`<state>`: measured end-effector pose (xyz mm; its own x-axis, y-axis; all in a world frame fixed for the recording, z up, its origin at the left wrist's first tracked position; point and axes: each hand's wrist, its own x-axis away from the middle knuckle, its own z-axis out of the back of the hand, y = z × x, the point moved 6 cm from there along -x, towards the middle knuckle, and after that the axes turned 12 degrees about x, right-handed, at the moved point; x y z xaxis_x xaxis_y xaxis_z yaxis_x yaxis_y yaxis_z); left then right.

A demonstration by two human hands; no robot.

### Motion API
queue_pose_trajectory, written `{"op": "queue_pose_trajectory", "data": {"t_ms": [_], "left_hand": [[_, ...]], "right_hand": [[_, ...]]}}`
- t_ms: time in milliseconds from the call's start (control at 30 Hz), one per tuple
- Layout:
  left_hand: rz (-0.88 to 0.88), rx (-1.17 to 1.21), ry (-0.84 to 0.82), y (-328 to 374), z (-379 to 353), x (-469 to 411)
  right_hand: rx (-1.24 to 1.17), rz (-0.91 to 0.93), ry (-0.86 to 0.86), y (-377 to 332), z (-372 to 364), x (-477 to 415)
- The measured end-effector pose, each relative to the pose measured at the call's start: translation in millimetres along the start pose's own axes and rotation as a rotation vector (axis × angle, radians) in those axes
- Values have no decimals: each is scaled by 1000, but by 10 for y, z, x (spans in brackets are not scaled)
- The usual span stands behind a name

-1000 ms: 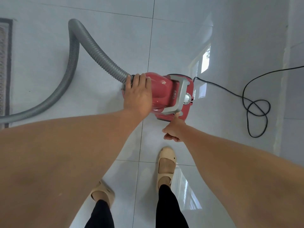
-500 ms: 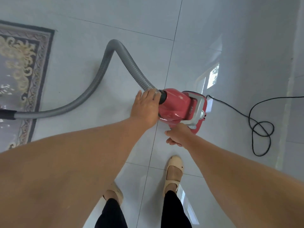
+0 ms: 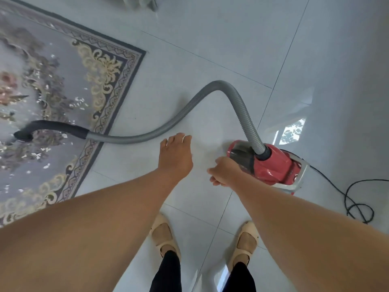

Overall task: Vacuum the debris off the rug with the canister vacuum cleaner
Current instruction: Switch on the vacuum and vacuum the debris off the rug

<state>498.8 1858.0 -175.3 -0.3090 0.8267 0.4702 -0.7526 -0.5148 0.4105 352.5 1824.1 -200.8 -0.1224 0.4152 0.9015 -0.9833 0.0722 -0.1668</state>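
Note:
The red canister vacuum (image 3: 277, 165) stands on the white tiled floor at right. Its grey ribbed hose (image 3: 183, 116) arcs up and left to a black curved wand (image 3: 59, 127) that lies on the rug (image 3: 109, 66), a grey one with cream ornaments and a dark border. White debris flecks (image 3: 80, 102) are scattered over the rug. My left hand (image 3: 174, 157) hovers over the floor below the hose, fingers straight, holding nothing. My right hand (image 3: 225, 171) is curled, empty, right beside the canister's front end.
The black power cord (image 3: 355, 199) runs from the canister's rear and loops on the floor at right. My feet in beige sandals (image 3: 164, 234) stand just below the hands. A grey object (image 3: 139, 2) sits at the top edge.
My left hand has let go of the hose joint and moved left, fingers straight. My right hand has left the canister's rear and is now at its front. The view has swung left, showing more rug.

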Motion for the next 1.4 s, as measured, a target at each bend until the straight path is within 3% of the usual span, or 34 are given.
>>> {"op": "queue_pose_trajectory", "data": {"t_ms": [433, 733, 900, 1067, 1400], "left_hand": [[415, 190, 15, -2032, 1066, 402], [763, 622, 66, -3293, 1380, 419], [944, 865, 204, -3841, 1537, 321], [1013, 966, 345, -4518, 1545, 116], [1095, 1417, 364, -5656, 1191, -537]], "right_hand": [[198, 176, -3, -2050, -620, 143], [446, 323, -61, -3375, -1054, -77], [681, 455, -54, -3993, -1246, -229], [701, 501, -46, -4601, -1613, -561], [849, 546, 73, -5622, -2519, -1431]]}}
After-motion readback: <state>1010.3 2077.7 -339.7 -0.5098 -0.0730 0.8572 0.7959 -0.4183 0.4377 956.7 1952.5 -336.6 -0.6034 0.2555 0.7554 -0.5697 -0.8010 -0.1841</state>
